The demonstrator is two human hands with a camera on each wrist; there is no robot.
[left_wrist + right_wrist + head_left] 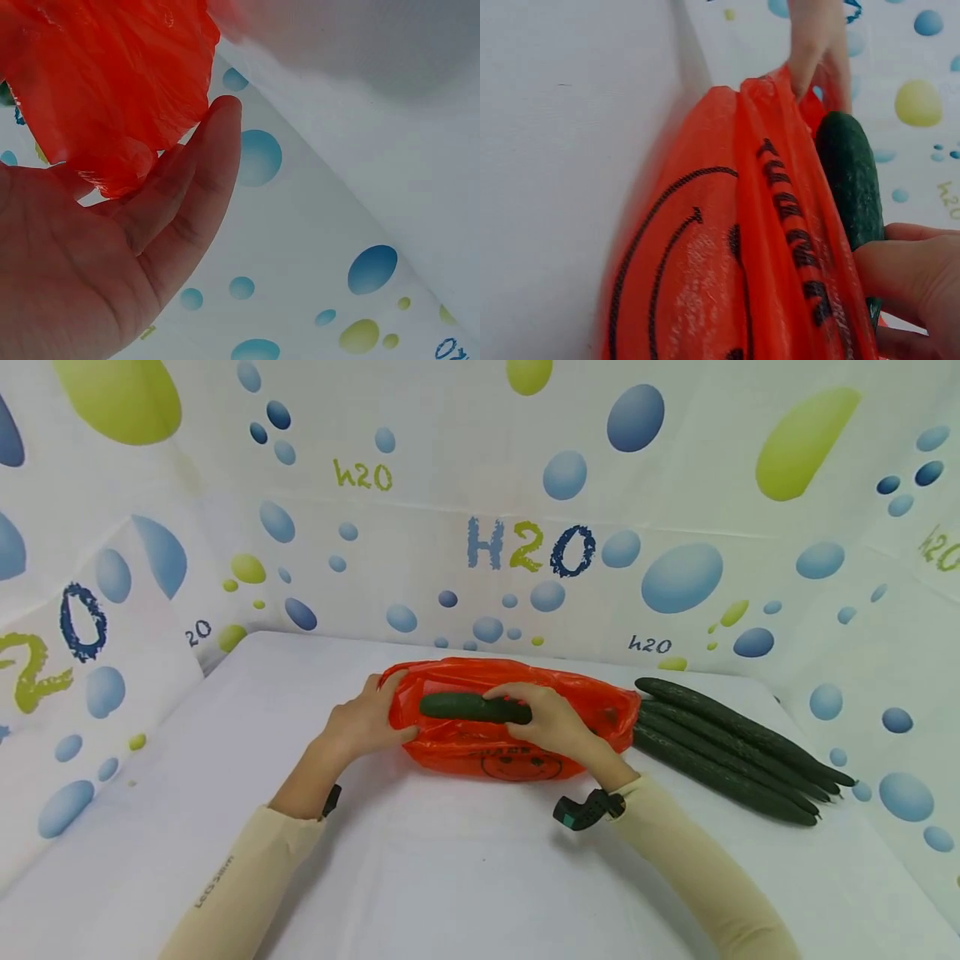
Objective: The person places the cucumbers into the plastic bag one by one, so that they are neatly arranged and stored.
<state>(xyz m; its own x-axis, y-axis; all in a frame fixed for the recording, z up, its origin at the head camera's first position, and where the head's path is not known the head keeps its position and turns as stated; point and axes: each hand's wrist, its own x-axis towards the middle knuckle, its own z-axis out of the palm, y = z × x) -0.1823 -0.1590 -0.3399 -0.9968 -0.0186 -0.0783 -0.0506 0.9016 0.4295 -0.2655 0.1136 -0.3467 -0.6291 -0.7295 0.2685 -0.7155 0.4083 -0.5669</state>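
Observation:
A red plastic bag [450, 760] with a black smiley print lies on the table. My left hand [365, 720] grips the bag's left end, thumb on the near side and fingers on the far side; in the left wrist view red film [120, 82] lies between the fingers and palm. In my right hand [551, 718] a dark green cucumber [457, 706] is pinched at its right end. It lies level over the bag's opening. The right wrist view shows the cucumber [849, 176] beside the bag's printed edge [795, 217]. Whatever is inside the bag is mostly hidden.
Several long cucumbers [720, 743] lie side by side on the table to the right of the bag, stems toward the near right. The white table [465, 877] has a patterned curtain [450, 485] behind it and along its sides.

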